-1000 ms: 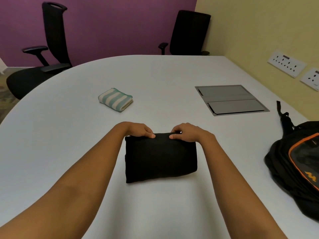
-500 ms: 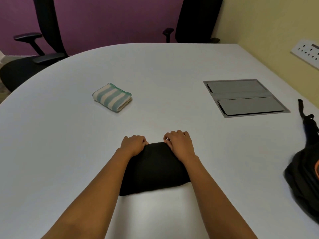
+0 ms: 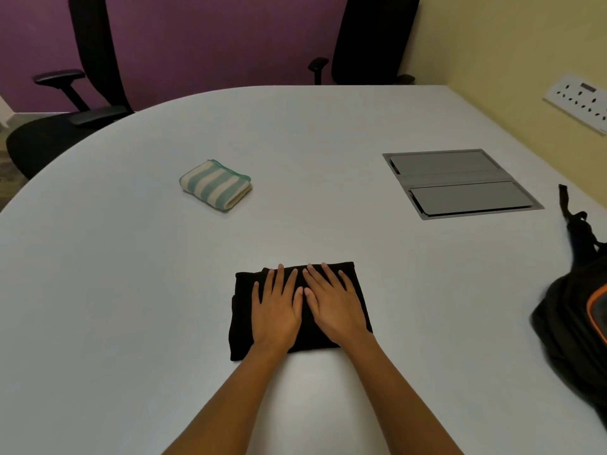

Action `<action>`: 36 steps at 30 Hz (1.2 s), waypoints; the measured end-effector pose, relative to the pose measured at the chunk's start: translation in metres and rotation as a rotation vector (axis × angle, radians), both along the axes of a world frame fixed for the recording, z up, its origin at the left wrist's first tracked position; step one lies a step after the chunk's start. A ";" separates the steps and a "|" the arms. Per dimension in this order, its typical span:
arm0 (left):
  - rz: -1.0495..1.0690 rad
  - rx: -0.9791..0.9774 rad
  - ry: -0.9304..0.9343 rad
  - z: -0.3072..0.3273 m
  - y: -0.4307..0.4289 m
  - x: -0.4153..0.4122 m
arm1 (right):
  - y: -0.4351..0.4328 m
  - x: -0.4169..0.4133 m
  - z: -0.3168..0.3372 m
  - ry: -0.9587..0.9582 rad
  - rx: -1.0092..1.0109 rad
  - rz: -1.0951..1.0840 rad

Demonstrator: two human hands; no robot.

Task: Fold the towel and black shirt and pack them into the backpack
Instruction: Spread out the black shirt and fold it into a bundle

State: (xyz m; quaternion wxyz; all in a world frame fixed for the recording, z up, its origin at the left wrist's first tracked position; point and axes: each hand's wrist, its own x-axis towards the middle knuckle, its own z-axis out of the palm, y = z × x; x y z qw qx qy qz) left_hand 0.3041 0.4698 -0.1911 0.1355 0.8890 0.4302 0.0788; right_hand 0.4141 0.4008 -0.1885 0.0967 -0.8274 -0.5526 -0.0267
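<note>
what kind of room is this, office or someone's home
Most likely an office meeting room. A large rounded white table has a grey cable hatch set flush into its top, a black office chair and a second chair stand at its far edge, and a socket strip lines the wall.

Room-wise: the left hand (image 3: 277,310) and right hand (image 3: 335,307) lie flat on the folded black shirt (image 3: 243,323) at the near middle of the table (image 3: 328,126). Bare white top runs from there right to the backpack (image 3: 571,323), which hogs the right edge, with its strap (image 3: 568,208) trailing toward the far side. The folded striped towel (image 3: 215,185) sits far left, well apart from the shirt. The grey cable hatch (image 3: 460,182) far right lies flat, lids down. Two office chairs (image 3: 92,60) crowd the far edge.
</note>
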 end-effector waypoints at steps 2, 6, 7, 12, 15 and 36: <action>0.002 0.003 0.017 -0.007 0.003 -0.001 | 0.000 0.001 -0.007 0.003 -0.050 0.000; -0.002 0.002 0.018 -0.009 0.007 0.001 | 0.004 0.003 -0.016 0.046 -0.050 -0.009; -0.007 0.004 0.017 -0.010 0.009 0.001 | 0.006 0.004 -0.016 0.060 -0.045 -0.001; -0.120 -0.007 0.020 -0.010 0.034 0.005 | 0.018 0.001 -0.008 0.166 -0.135 -0.083; -0.240 0.013 0.121 -0.005 0.056 0.013 | 0.032 -0.009 -0.004 0.099 -0.172 -0.264; 0.022 -0.085 0.028 0.000 0.027 0.008 | 0.039 -0.020 0.003 0.300 -0.044 -0.284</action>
